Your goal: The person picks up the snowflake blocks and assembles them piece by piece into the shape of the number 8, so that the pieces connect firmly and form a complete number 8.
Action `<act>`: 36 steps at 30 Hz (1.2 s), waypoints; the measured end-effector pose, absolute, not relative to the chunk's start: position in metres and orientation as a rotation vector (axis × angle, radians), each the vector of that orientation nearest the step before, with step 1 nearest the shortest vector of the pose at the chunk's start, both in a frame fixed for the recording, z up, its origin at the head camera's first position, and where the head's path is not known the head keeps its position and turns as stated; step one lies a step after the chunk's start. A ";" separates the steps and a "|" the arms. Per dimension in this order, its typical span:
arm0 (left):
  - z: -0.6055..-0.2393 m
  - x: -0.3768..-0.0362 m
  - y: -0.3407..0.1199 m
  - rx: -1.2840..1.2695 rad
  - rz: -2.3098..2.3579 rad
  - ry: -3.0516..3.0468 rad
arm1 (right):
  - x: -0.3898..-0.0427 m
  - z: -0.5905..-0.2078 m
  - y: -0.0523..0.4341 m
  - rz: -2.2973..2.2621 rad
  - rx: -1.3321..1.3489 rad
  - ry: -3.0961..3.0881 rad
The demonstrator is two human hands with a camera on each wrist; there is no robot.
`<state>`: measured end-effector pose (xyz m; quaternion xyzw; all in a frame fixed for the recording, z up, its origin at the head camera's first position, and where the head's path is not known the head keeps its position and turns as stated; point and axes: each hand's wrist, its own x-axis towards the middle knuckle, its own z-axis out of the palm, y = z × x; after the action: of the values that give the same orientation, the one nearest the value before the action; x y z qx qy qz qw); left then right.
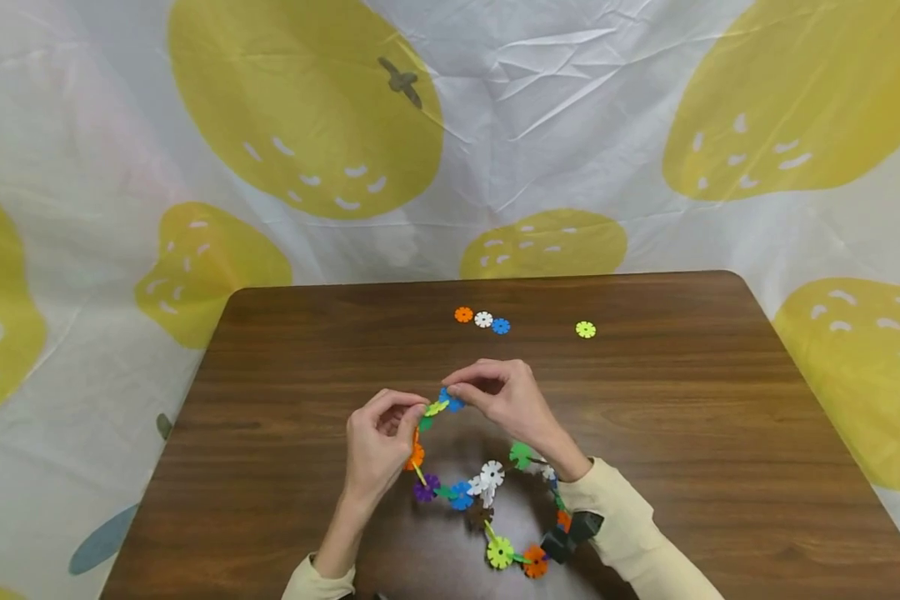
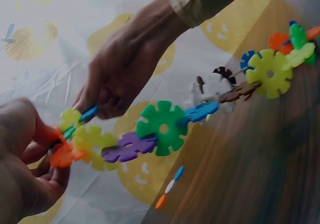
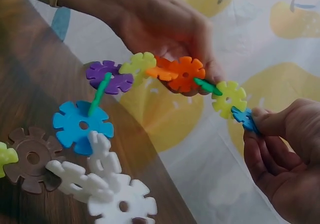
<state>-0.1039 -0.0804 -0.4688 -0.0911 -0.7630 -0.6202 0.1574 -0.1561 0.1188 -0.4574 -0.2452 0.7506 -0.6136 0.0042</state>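
A chain of notched, flower-shaped interlocking plastic discs (image 3: 186, 74) in several colours hangs between the hands. My left hand (image 1: 381, 442) pinches it near its upper end, by the orange and green discs. Between finger and thumb my right hand (image 1: 513, 404) holds the blue disc (image 3: 244, 119) at the chain's tip, which is slotted into a yellow-green disc (image 3: 229, 98). The chain runs down through a purple disc (image 1: 427, 488) and a blue one to a cluster of white discs (image 1: 492, 474). From there a second loop passes below my right wrist, partly hidden by it.
Toward the back of the brown wooden table (image 1: 292, 350) lie loose orange (image 1: 463, 314), white (image 1: 483, 319) and blue (image 1: 501, 326) discs in a row. A single yellow-green disc (image 1: 586, 329) lies to their right. A fruit-patterned cloth (image 1: 390, 250) hangs behind the table.
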 end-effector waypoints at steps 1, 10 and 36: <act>-0.469 -0.105 -0.083 -0.279 -1.770 -2.209 | -0.156 -0.458 0.119 -1.929 -0.750 2.337; -0.457 -0.116 -0.098 -0.404 -1.534 -2.459 | -0.158 -0.461 0.109 -1.966 -0.704 2.175; -0.453 -0.120 -0.093 -0.182 -1.746 -2.528 | -0.197 -0.496 0.150 -1.768 -0.448 2.422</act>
<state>-0.1199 -0.0932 -0.4532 -0.0591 -0.8210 -0.5669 0.0319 -0.1971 0.1502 -0.4964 -0.1474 0.7976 -0.5823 0.0548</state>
